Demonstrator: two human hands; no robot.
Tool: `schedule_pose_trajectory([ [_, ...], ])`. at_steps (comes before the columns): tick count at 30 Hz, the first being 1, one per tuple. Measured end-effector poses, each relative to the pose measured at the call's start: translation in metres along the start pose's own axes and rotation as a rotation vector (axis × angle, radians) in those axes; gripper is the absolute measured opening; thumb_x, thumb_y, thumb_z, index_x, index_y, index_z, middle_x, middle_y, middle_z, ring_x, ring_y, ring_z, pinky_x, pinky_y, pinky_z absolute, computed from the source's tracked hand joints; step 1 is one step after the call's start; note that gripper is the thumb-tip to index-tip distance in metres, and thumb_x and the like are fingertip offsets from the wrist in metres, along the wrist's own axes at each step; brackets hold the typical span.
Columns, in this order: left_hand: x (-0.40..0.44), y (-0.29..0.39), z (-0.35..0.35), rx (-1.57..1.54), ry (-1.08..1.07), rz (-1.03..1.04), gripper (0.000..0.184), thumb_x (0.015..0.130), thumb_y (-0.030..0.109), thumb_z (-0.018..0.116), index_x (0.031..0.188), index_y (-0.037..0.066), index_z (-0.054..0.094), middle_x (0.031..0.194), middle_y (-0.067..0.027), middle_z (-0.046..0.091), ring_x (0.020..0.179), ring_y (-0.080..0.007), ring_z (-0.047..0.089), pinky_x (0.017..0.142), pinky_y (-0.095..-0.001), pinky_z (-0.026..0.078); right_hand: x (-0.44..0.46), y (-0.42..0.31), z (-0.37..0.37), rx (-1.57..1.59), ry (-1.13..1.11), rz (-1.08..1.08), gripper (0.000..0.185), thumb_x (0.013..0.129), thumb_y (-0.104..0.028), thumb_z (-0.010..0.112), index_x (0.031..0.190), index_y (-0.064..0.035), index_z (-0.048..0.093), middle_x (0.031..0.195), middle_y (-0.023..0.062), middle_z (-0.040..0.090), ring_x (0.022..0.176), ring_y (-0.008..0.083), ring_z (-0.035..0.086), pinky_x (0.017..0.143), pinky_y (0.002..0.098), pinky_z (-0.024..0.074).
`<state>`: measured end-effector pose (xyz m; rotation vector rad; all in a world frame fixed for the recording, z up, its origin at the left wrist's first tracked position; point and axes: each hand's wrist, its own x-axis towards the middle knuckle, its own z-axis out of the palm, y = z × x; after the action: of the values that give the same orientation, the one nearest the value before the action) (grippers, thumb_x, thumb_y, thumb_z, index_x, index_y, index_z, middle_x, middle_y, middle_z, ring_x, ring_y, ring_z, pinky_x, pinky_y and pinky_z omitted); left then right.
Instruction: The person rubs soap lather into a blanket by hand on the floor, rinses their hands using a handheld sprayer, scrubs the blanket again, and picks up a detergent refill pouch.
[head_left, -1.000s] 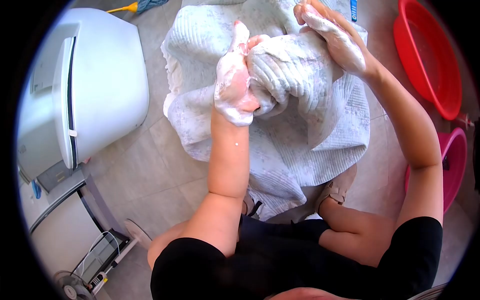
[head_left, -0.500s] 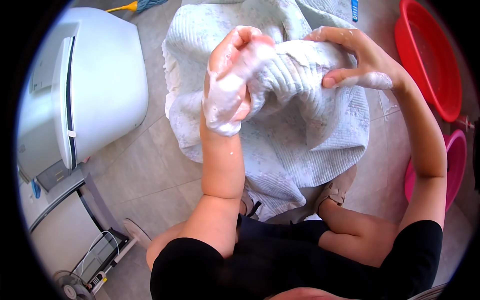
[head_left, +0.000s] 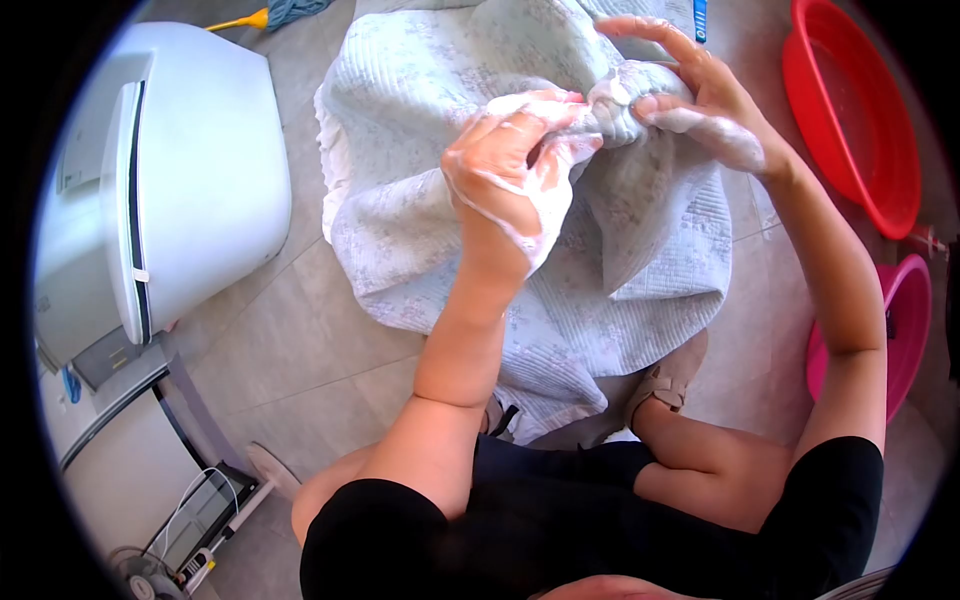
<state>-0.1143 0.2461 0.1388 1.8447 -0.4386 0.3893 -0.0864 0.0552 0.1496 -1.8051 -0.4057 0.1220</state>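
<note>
1 pale-blue quilted floral cloth (head_left: 630, 235): bunched
Left hand (head_left: 515, 170): fingers curled, grip unclear
Right hand (head_left: 715, 95): fingers half-spread, holding cloth

The grey tiled floor (head_left: 320, 340) bears a rumpled quilt (head_left: 400, 190).

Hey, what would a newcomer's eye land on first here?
Probably the foam-streaked bare left hand and foamy bare right hand, at upper centre on a bunched fold of pale floral quilted fabric. Next, likely the bright red oval basin at upper right, then the large, white, rounded unit at left.
</note>
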Motion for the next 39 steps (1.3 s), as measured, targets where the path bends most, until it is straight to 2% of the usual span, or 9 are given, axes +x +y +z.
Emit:
schedule_pose_trajectory([
  [3, 0.0, -0.005, 0.0, -0.13, -0.011, -0.105, 0.011, 0.072, -0.006, 0.061, 0.082, -0.002, 0.062, 0.076, -0.0126, 0.063, 0.067, -0.0169, 0.063, 0.06, -0.0256, 0.049, 0.002, -0.003, 0.003, -0.128, -0.027, -0.108, 0.045, 0.082, -0.027, 0.057, 0.121, -0.0052, 0.05, 0.121, 0.0076, 0.051, 0.11, 0.0162, 0.048, 0.095, 0.0313, 0.036],
  [8, 0.001, -0.008, 0.006, -0.205, 0.013, -0.283, 0.012, 0.084, 0.009, 0.058, 0.082, -0.003, 0.058, 0.068, -0.0097, 0.059, 0.061, -0.012, 0.053, 0.058, -0.0254, 0.044, -0.003, -0.003, 0.035, -0.099, 0.189, -0.099, 0.018, 0.088, -0.015, 0.051, 0.095, 0.0005, 0.056, 0.09, 0.0081, 0.062, 0.084, 0.0136, 0.057, 0.077, 0.027, 0.0447],
  [15, -0.001, -0.009, 0.02, -0.658, 0.182, -0.536, 0.031, 0.092, 0.025, 0.044, 0.08, -0.002, 0.053, 0.063, -0.0025, 0.049, 0.059, -0.0104, 0.044, 0.054, -0.0261, 0.039, -0.003, 0.003, 0.069, -0.391, 0.306, -0.363, 0.025, 0.071, -0.023, 0.069, 0.078, -0.0049, 0.054, 0.064, 0.0094, 0.055, 0.055, 0.0253, 0.051, 0.053, 0.0335, 0.0425],
  [18, -0.01, -0.013, 0.024, -0.437, 0.235, -0.283, 0.027, 0.092, 0.025, 0.045, 0.086, 0.001, 0.053, 0.075, -0.0013, 0.054, 0.067, -0.0092, 0.049, 0.058, -0.0228, 0.04, 0.007, 0.001, 0.072, -0.461, 0.332, -0.453, 0.02, 0.073, -0.021, 0.067, 0.074, -0.0053, 0.054, 0.061, 0.01, 0.054, 0.054, 0.0286, 0.051, 0.051, 0.036, 0.0416],
  [22, -0.005, -0.002, 0.023, -0.066, 0.215, -0.255, 0.029, 0.093, 0.022, 0.041, 0.081, 0.0, 0.055, 0.068, -0.0054, 0.055, 0.062, -0.0123, 0.051, 0.056, -0.0264, 0.042, 0.008, -0.012, 0.07, -0.415, 0.321, -0.215, 0.02, 0.079, -0.021, 0.059, 0.071, -0.0028, 0.055, 0.061, 0.0135, 0.056, 0.057, 0.0308, 0.055, 0.05, 0.0366, 0.0441],
  [25, -0.011, 0.0, 0.02, 0.045, 0.183, -0.159, 0.03, 0.094, 0.02, 0.041, 0.078, -0.001, 0.054, 0.066, -0.0069, 0.054, 0.061, -0.0112, 0.049, 0.055, -0.0255, 0.04, 0.012, -0.012, 0.066, 0.211, 0.207, 0.202, 0.027, 0.087, -0.023, 0.048, 0.074, -0.0007, 0.055, 0.064, 0.0008, 0.052, 0.065, 0.0101, 0.05, 0.06, 0.0258, 0.0414],
  [29, -0.009, -0.011, 0.019, -0.273, 0.288, -0.176, 0.031, 0.094, 0.018, 0.042, 0.072, 0.0, 0.054, 0.057, -0.0076, 0.053, 0.052, -0.0116, 0.051, 0.048, -0.0269, 0.04, 0.006, -0.004, 0.048, 0.45, 0.135, 0.169, 0.026, 0.091, -0.023, 0.041, 0.082, -0.0019, 0.053, 0.075, -0.0004, 0.049, 0.069, 0.0057, 0.043, 0.065, 0.0212, 0.0376],
  [35, 0.007, -0.004, -0.007, 0.089, -0.055, -0.02, 0.032, 0.093, 0.022, 0.042, 0.08, -0.003, 0.057, 0.067, -0.012, 0.058, 0.06, -0.0161, 0.053, 0.057, -0.0297, 0.043, -0.004, -0.019, 0.039, 0.102, 0.179, 0.0, 0.034, 0.093, -0.029, 0.039, 0.09, 0.0003, 0.056, 0.087, 0.004, 0.055, 0.08, 0.0104, 0.052, 0.074, 0.0221, 0.0408],
  [39, 0.004, 0.011, -0.007, -0.243, -0.099, -0.394, 0.022, 0.093, 0.016, 0.042, 0.087, -0.004, 0.049, 0.076, -0.0025, 0.047, 0.069, -0.0078, 0.042, 0.067, -0.0196, 0.038, -0.001, -0.026, 0.043, 0.005, 0.267, -0.059, 0.033, 0.092, -0.027, 0.04, 0.092, 0.0014, 0.057, 0.088, 0.0057, 0.057, 0.084, 0.0141, 0.053, 0.077, 0.0254, 0.0418],
])
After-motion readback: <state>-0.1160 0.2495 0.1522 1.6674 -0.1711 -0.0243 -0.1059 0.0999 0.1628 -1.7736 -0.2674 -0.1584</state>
